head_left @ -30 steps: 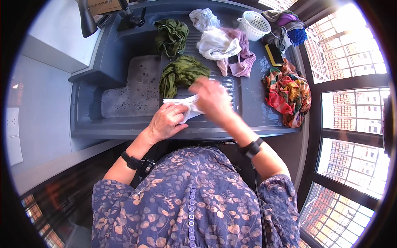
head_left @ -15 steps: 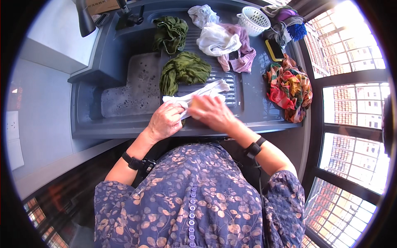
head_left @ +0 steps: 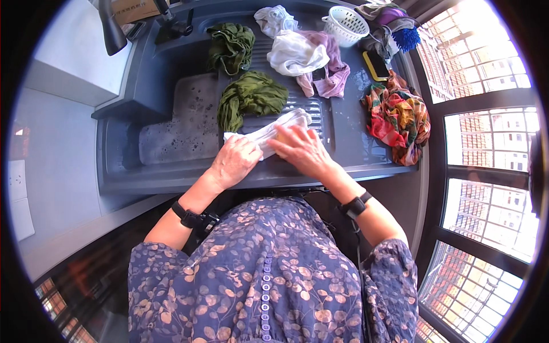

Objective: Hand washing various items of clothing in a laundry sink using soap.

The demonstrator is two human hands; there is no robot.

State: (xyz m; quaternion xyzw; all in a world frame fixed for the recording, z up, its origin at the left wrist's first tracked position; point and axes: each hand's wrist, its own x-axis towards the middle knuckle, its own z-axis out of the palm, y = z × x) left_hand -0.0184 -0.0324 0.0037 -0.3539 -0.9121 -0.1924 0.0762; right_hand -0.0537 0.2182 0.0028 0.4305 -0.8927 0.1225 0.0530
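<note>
Left hand (head_left: 235, 161) is pinching the white cloth (head_left: 295, 119), which is lying right of the basin (head_left: 191, 117); right hand (head_left: 301, 151), fingers parted, is covering the cloth, its grip impossible to tell.

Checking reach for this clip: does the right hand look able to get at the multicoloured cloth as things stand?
Probably yes: the right hand is busy on the white cloth beneath it, but no object shows between it and the multicoloured cloth to its right.
</note>
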